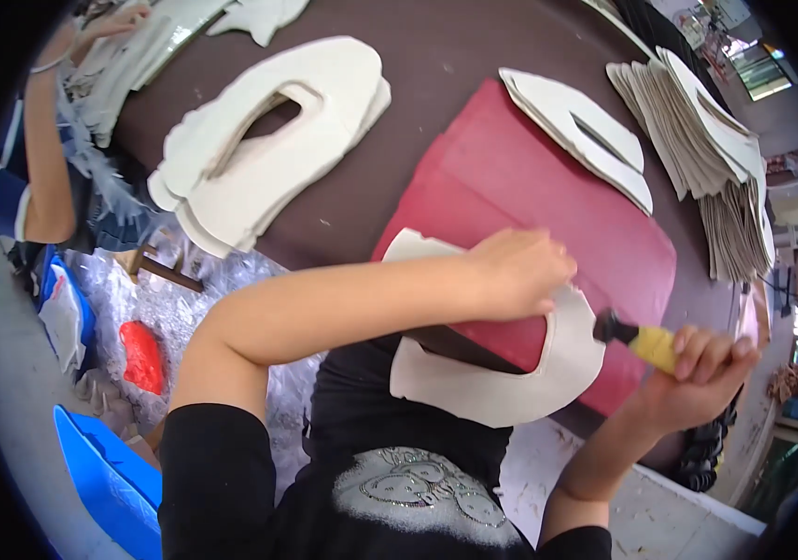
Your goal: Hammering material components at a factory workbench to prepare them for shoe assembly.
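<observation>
A white shoe upper [572,350], flat and U-shaped with an opening in its middle, lies at the near edge of a red mat [548,187], partly overhanging toward my body. My left hand [516,273] reaches across it, fingers curled closed at its far edge; the fingertips are partly hidden. A small hammer with a yellow-wrapped handle [653,349] and dark head is gripped in my right hand [702,373]. The hammer head is raised just right of the upper, apart from it by the look of it.
White uppers [324,79] are stacked at the left of the brown table [436,56]; a few [576,135] lie on the mat's far end. Thick stacks [688,140] stand at the right. Another person's arm [49,168] is at far left, above blue bins [105,476] and a red bundle [141,357].
</observation>
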